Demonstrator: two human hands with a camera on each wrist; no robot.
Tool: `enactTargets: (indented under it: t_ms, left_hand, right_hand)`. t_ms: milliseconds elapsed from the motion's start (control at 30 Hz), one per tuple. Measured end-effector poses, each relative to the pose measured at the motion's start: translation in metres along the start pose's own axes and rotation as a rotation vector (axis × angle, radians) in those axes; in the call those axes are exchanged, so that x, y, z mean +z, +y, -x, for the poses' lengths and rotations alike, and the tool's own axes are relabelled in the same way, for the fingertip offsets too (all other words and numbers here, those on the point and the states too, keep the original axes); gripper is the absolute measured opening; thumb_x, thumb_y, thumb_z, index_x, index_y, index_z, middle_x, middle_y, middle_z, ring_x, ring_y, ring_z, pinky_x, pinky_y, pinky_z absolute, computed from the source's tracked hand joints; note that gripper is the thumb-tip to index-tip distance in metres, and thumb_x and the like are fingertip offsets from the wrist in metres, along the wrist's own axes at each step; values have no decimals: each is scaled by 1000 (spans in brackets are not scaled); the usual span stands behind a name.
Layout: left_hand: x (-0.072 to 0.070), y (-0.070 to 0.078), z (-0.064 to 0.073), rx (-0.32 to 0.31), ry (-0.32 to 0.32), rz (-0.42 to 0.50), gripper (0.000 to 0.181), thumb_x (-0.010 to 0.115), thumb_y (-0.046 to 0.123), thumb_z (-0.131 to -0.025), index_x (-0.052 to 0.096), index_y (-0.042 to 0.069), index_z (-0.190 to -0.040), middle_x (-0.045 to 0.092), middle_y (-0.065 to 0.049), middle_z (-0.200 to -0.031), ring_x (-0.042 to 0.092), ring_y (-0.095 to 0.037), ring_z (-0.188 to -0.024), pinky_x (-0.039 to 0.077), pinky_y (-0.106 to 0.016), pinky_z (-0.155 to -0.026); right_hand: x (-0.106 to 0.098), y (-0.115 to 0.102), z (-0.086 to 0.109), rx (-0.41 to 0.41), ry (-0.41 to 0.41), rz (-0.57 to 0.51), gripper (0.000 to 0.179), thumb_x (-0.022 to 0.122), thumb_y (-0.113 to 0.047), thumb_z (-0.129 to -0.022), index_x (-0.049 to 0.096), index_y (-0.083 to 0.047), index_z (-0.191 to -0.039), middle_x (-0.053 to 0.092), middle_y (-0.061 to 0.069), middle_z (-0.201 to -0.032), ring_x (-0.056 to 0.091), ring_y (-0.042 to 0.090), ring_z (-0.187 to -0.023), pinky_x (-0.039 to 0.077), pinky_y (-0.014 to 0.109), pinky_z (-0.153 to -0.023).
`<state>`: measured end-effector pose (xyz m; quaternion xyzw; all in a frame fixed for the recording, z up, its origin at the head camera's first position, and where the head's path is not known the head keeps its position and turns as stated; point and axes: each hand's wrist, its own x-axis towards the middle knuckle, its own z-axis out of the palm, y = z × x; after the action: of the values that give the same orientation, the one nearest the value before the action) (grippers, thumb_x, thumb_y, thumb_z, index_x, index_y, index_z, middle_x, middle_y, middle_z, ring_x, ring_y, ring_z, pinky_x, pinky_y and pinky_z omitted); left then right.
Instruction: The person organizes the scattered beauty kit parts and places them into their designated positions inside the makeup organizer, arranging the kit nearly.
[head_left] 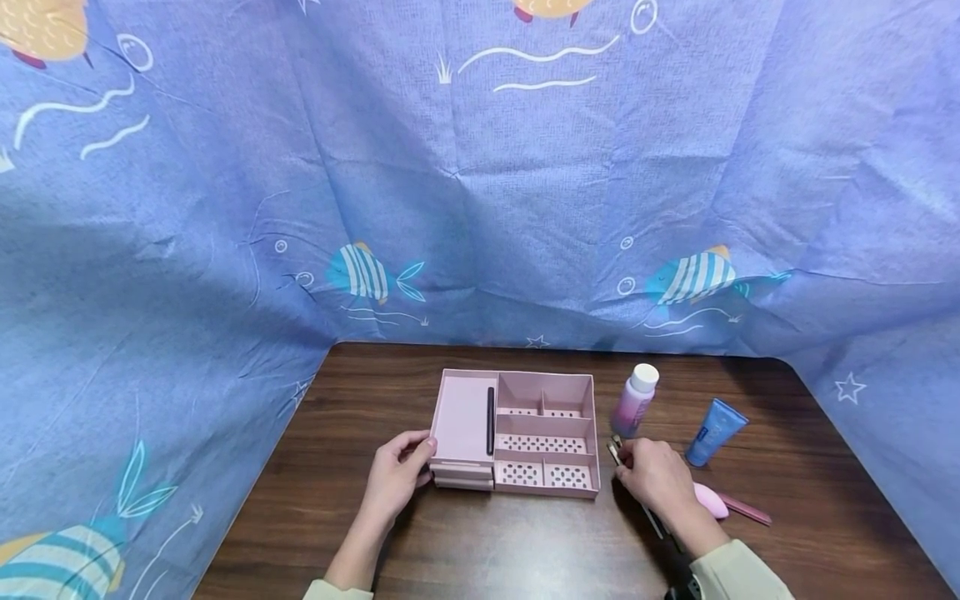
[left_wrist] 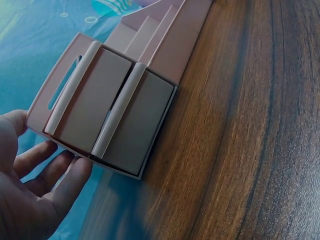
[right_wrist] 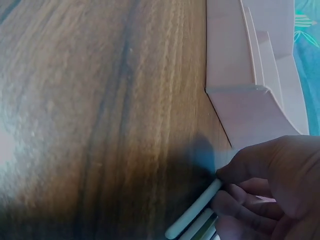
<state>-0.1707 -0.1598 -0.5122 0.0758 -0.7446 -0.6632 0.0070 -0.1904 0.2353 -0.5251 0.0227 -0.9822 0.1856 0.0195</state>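
Observation:
A pink organizer box (head_left: 545,423) with open compartments, a lidded left part and small front drawers stands on the table. My left hand (head_left: 400,468) touches its front left corner. In the left wrist view the thumb lies by the top edge and the loosely bent fingers (left_wrist: 70,185) rest against the side, near two drawer fronts (left_wrist: 137,125). To the right of the box, my right hand (head_left: 657,475) pinches a slim white stick (right_wrist: 192,210) between thumb and fingers. Several similar slim sticks (head_left: 613,451) lie under and beside that hand, partly hidden.
A pink bottle with white cap (head_left: 636,402) stands behind my right hand. Right of it is a blue tube (head_left: 716,432). A pink oval item (head_left: 711,501) and a flat pink strip (head_left: 747,509) lie nearby. A fish-patterned blue cloth (head_left: 525,208) hangs behind the table (head_left: 360,400).

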Motion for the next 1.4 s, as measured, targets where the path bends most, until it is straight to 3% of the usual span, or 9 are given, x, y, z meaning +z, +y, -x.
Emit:
enactTargets:
  t_ms: [233, 500, 833, 1400]
  left_hand:
    - [0, 0, -1, 3, 3, -5, 31, 71, 20, -98, 70, -1, -122, 68, -8, -97, 64, -11, -87, 65, -34, -72]
    - [1, -1, 1, -13, 2, -2, 33, 70, 18, -99, 69, -1, -125, 69, -9, -100, 63, -13, -89, 65, -36, -74]
    - [1, -2, -2, -4, 11, 0, 30, 71, 18, -98, 70, 0, -122, 68, -8, -96, 64, -11, -87, 64, -31, -71]
    - [1, -1, -2, -1, 6, 8, 33, 72, 20, -97, 70, 0, -123, 67, -7, -96, 62, -11, -86, 63, -31, -70]
  right_hand:
    - [-5, -1, -3, 28, -8, -38, 14, 79, -19, -79, 75, -11, -91, 69, 1, -75, 59, 22, -67, 45, 39, -51]
    - [-12, -1, -3, 26, 2, -65, 17, 77, -19, -79, 76, -11, -93, 72, 3, -78, 61, 23, -69, 49, 42, -55]
    - [-24, -8, -9, 33, 17, -125, 15, 76, -21, -82, 76, -9, -90, 69, -1, -74, 57, 18, -67, 48, 36, -61]
    - [-46, -39, -24, -70, 65, -275, 10, 71, -13, -79, 77, -12, -87, 66, -5, -72, 55, 12, -67, 45, 27, -62]
